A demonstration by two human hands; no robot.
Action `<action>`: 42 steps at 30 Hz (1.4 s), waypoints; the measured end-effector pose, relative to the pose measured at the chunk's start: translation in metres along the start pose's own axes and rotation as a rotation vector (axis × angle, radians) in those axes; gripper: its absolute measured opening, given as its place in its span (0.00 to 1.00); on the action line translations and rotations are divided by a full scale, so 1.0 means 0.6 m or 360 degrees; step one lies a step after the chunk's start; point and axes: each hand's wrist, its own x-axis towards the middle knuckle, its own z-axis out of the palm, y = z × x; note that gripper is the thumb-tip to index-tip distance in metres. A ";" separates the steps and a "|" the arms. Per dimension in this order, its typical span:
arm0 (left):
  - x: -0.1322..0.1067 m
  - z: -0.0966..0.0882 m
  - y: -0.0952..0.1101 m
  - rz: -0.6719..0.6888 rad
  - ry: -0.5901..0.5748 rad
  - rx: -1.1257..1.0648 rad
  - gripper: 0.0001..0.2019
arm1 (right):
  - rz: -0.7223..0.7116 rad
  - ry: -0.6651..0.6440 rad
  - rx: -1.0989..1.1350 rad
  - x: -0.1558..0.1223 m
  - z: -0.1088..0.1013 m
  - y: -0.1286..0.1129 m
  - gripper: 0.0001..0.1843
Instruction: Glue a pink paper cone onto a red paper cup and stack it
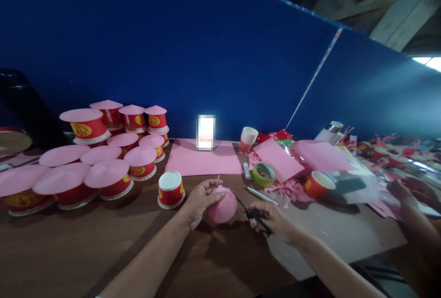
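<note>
My left hand (202,202) pinches a roughly round piece of pink paper (223,207) above the brown table. In my right hand (270,219) is a pair of dark scissors (253,215), their blades pointing up and left at the paper's right edge. Whether the blades touch the paper I cannot tell. Just left of my left hand, an upside-down red and gold paper cup (171,189) with a white base stands on the table. A thin pink strip rises behind my left fingers.
Several red cups with pink cone tops (106,174) crowd the left. Behind lie a pink sheet (203,162) and a blurred bright screen (206,132). At right are green tape (263,174), a white pen (262,195), pink scraps (291,189), a tipped cup (319,185) and another person's hands (403,192).
</note>
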 end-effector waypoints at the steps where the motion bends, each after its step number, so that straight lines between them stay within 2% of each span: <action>1: 0.000 0.000 0.000 0.0002 -0.0003 0.0006 0.26 | 0.0001 0.0000 -0.0001 0.000 -0.001 0.000 0.20; 33: -0.011 0.006 0.009 -0.0062 -0.0122 0.0108 0.29 | 0.0002 -0.0069 -0.0240 -0.023 -0.020 -0.014 0.20; 42: -0.013 0.008 0.011 -0.0080 -0.0129 0.0101 0.29 | -0.0001 -0.0019 -0.0269 -0.027 -0.015 -0.015 0.20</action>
